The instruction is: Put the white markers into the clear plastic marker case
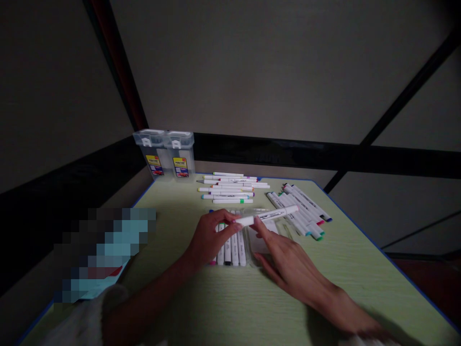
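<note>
A white marker (277, 213) with a pink right end is held tilted above the table. My left hand (212, 238) pinches its left end between thumb and fingers. My right hand (288, 262) reaches to the marker's underside with a fingertip, its thumb apart and lower. Beneath both hands lies an open clear plastic case (248, 257). White markers (235, 250) stand side by side in the case's left half, partly covered by my left hand. A pale insert (260, 245) shows in the right half, partly behind my right hand.
Several white markers with coloured ends (230, 188) lie in a row at the back. Thicker markers (304, 209) are heaped on the right. Two clear lidded boxes (181, 156) stand at the back left. A blurred light-blue item (104, 281) lies at the table's left edge.
</note>
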Available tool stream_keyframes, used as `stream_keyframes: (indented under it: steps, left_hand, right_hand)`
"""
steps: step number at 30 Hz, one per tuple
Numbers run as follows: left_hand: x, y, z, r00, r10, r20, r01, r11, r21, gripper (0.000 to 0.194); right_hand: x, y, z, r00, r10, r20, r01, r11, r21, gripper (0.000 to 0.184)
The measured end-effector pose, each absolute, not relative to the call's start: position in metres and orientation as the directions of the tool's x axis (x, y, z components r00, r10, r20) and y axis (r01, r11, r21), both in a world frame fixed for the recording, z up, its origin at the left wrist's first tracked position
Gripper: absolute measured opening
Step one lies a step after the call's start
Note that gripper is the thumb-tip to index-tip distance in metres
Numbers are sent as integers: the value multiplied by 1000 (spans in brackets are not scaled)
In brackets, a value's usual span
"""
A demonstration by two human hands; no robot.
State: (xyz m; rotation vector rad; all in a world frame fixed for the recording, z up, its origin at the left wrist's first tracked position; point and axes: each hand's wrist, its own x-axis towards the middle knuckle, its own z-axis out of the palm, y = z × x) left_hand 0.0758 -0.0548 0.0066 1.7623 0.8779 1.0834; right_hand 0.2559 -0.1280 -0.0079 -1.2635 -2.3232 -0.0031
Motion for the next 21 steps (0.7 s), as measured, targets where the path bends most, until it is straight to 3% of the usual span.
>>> stream_keyframes:
  steps: [7, 16, 21]
  left_hand:
    - [85, -69, 7, 411, 853, 320, 145, -408, 901, 10]
    - [88, -73, -1, 468, 821, 326, 177, -449, 876, 21]
    - [81, -67, -1, 597, 665, 448, 87, -609, 789, 21]
  right_hand:
    - [256, -129, -10, -373, 812, 449, 831, 508, -228, 67]
    - [256, -131, -6, -358, 816, 455, 821, 507, -262, 53]
    - [255, -131, -3, -335, 813, 476, 823, 498, -272, 48]
